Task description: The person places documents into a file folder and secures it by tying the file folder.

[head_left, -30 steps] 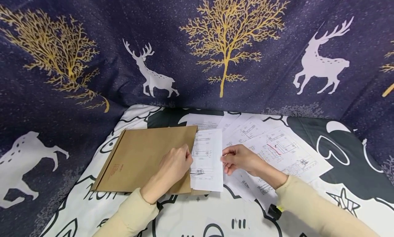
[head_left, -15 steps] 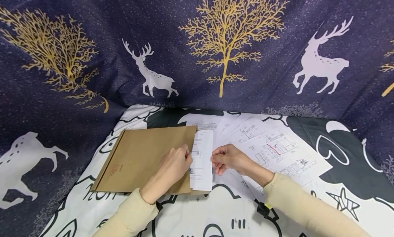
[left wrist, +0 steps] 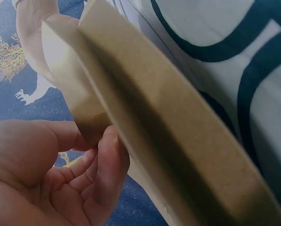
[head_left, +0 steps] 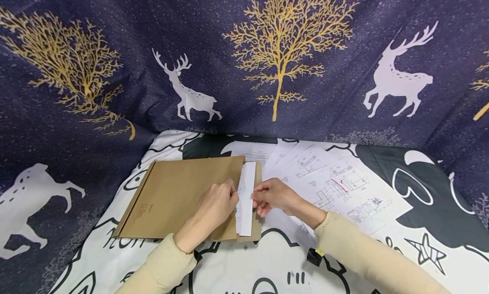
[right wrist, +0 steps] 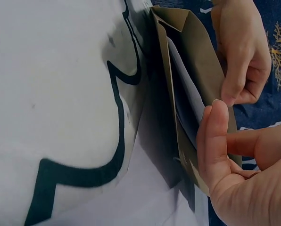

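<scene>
A brown kraft paper document envelope (head_left: 179,192) lies flat, its mouth facing right. My left hand (head_left: 215,205) pinches the upper layer of that mouth, and in the left wrist view the envelope (left wrist: 154,108) gapes between its two layers. Most of a white printed sheet (head_left: 246,213) is inside, with only a strip showing at the opening. My right hand (head_left: 273,196) holds the sheet's outer edge between thumb and fingers. From the right wrist, the paper (right wrist: 185,82) shows between the envelope's walls; how deep it reaches inside is hidden.
Several loose sheets with technical drawings (head_left: 355,188) fan out to the right, partly under my right forearm. A text page (head_left: 254,149) lies behind the envelope. A patterned white and dark cloth (head_left: 298,260) covers the surface, and a dark blue curtain (head_left: 324,94) hangs behind.
My right hand has moved left, sliding the sheet farther into the envelope. Less paper shows, and the envelope's lower flap is now exposed. My left hand has stayed in place.
</scene>
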The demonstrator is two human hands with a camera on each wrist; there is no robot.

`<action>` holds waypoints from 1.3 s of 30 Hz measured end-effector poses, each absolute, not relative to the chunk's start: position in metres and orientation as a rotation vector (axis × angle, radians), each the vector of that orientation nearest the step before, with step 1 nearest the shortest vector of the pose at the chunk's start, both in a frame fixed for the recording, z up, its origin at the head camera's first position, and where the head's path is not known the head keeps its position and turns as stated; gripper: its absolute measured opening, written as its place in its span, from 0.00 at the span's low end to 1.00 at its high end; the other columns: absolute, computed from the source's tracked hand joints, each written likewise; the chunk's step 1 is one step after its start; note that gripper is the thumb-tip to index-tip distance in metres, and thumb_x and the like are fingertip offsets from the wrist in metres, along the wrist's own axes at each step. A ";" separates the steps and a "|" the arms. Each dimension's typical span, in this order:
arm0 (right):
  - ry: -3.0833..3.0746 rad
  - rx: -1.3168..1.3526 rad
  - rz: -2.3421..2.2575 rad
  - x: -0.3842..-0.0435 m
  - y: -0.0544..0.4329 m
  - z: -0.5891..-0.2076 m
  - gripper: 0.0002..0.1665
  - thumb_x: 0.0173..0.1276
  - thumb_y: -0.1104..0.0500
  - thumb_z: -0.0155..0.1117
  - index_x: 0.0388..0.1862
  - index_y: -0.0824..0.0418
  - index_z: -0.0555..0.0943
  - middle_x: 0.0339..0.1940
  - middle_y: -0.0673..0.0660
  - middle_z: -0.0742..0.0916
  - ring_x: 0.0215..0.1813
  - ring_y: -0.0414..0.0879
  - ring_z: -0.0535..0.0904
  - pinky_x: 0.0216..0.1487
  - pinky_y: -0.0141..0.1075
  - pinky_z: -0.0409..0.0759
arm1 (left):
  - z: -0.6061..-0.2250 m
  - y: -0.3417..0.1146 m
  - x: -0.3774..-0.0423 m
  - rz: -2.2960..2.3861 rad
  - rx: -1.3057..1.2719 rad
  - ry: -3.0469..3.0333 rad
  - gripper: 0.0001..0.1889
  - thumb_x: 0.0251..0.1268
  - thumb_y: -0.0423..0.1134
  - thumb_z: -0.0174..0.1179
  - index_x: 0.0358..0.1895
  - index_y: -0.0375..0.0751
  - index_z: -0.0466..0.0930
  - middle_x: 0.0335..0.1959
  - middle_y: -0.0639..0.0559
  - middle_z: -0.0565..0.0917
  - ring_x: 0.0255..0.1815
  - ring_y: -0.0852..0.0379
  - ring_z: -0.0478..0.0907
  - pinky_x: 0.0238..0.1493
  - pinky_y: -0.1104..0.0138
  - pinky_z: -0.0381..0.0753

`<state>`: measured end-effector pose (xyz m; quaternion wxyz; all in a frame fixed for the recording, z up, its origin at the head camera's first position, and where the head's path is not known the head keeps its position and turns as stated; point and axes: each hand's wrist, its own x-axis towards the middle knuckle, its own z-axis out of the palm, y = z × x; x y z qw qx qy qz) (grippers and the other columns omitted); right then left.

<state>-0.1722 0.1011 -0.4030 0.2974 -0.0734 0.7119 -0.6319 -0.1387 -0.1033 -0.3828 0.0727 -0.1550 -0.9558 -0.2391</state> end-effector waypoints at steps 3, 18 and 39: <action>1.880 -0.195 -1.689 -0.173 0.096 -0.404 0.06 0.75 0.69 0.59 0.42 0.74 0.79 0.27 0.61 0.85 0.22 0.43 0.82 0.26 0.34 0.84 | -0.383 -0.103 -0.139 -0.713 -0.474 -2.861 0.09 0.62 0.29 0.65 0.28 0.41 0.75 0.17 0.55 0.72 0.17 0.58 0.69 0.17 0.66 0.67; 1.854 -0.199 -1.678 -0.176 0.071 -0.407 0.06 0.74 0.71 0.58 0.39 0.75 0.80 0.27 0.62 0.86 0.20 0.43 0.82 0.26 0.35 0.85 | -0.383 -0.104 -0.138 -0.732 -0.467 -2.870 0.07 0.62 0.30 0.64 0.29 0.42 0.77 0.18 0.55 0.74 0.18 0.58 0.70 0.19 0.64 0.69; 1.868 -0.189 -1.675 -0.177 0.056 -0.412 0.11 0.75 0.74 0.48 0.44 0.78 0.80 0.27 0.62 0.84 0.19 0.43 0.81 0.24 0.34 0.83 | -0.382 -0.105 -0.138 -0.720 -0.473 -2.885 0.07 0.63 0.30 0.64 0.29 0.42 0.76 0.18 0.56 0.75 0.19 0.56 0.73 0.22 0.62 0.72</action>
